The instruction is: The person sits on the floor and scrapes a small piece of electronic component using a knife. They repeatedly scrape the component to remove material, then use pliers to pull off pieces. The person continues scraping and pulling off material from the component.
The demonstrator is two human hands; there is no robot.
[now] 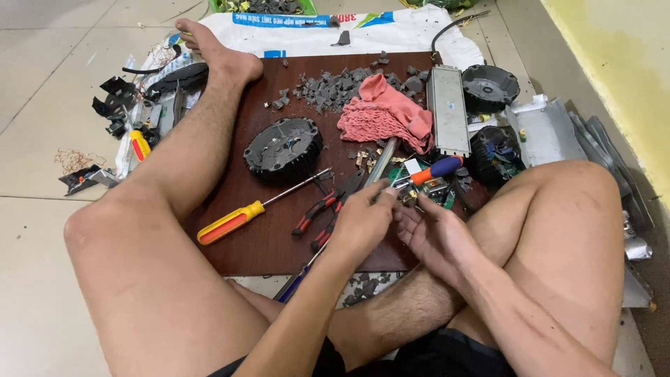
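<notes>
green circuit board (426, 190), mostly hidden behind both hands, lies at the near right edge of the brown board surface (265, 237), just below the orange-and-blue screwdriver (436, 169). left hand (363, 222) has its fingers curled closed over something small at the board, too hidden to make out. right hand (436, 237) fingers are half open beside it. red-handled pliers (321, 209) lie just left.

3 black round housings (283, 149), 2 screwdrivers (230, 222), 1 pink cloth (384, 112).
</notes>
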